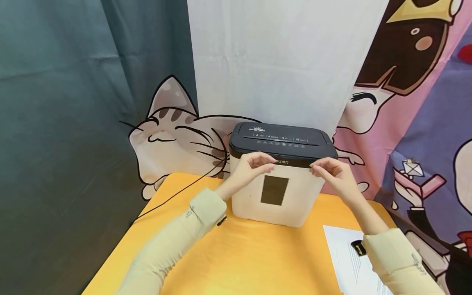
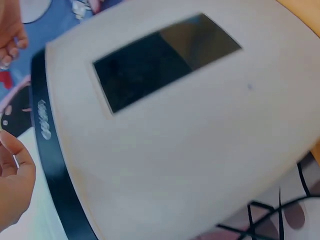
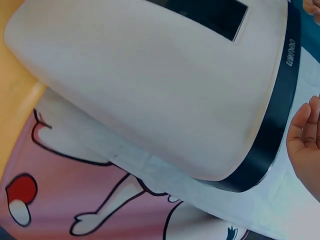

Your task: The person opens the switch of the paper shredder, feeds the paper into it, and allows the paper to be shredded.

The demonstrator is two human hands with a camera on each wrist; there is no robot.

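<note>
A paper shredder (image 1: 300, 192) stands upright on the yellow table, its white bin topped by a black head (image 1: 284, 141) with a long narrow slot. A dark window (image 1: 274, 190) is set in the bin's front. My left hand (image 1: 254, 166) hovers before the head's front edge, thumb and fingers loosely bent toward each other. To its right, my right hand (image 1: 333, 174) hangs near the head's other end in a similar pose. Nothing shows between the fingers of either hand. Both wrist views show the hands apart from the shredder, the left one (image 2: 17, 182) and the right one (image 3: 307, 145).
Printed paper (image 1: 343, 243) lies on the yellow table (image 1: 254, 258) at the right, partly under my right forearm. A black cord (image 1: 177, 191) runs from behind the shredder over the table's left side. Cartoon-printed curtains (image 1: 276, 61) hang close behind.
</note>
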